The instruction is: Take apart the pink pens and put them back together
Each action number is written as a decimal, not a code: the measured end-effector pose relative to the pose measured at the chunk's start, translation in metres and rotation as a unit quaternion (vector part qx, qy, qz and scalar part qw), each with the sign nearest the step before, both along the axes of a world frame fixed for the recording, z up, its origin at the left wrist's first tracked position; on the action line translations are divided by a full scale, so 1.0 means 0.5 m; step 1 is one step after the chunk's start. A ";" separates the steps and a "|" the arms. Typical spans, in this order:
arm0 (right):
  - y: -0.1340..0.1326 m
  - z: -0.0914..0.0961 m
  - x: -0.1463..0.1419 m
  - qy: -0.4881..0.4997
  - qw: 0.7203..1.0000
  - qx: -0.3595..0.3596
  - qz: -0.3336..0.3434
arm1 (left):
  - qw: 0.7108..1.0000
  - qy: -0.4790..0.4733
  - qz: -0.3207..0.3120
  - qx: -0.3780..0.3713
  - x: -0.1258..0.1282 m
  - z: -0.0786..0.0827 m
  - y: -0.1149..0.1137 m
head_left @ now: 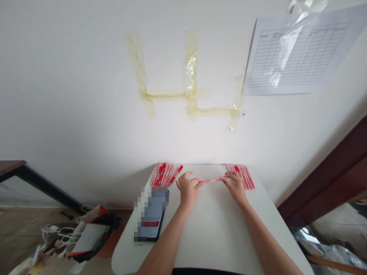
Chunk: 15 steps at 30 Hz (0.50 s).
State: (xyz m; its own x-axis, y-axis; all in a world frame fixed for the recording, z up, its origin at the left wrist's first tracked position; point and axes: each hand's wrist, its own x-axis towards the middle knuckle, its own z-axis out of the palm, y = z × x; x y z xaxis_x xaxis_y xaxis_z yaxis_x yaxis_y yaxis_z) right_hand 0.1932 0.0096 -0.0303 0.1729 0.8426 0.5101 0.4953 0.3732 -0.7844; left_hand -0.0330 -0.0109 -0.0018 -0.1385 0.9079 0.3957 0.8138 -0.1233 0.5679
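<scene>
A slim pink pen (210, 180) with a pale label lies level between my two hands, above the white table. My left hand (188, 188) pinches its left end between thumb and finger, other fingers raised. At the opposite end, my right hand (234, 185) pinches the pen too. Just beyond my left hand is a cluster of pink and red pens (164, 175), some lying askew. Beside my right hand, a row of mostly pink pens (249, 177) lies side by side, partly hidden by that hand.
A phone (151, 217), partly pixelated, rests on the left of the white table (218, 236). The table's far edge meets a white wall with yellowed tape (168, 95) and a printed sheet (298, 57). Bags (91, 233) sit on the floor at left; dark red wood stands at right.
</scene>
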 end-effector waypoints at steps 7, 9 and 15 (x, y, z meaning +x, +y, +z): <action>-0.001 0.008 -0.009 0.305 0.941 -0.095 0.109 | 0.998 0.012 -0.067 -0.007 0.013 -0.014 -0.002; 0.000 0.008 -0.012 0.385 0.909 -0.089 0.134 | 0.995 0.015 -0.092 -0.028 0.013 -0.023 0.000; 0.012 0.004 0.009 0.536 0.824 -0.094 0.156 | 0.984 0.073 -0.131 -0.094 0.005 -0.041 0.002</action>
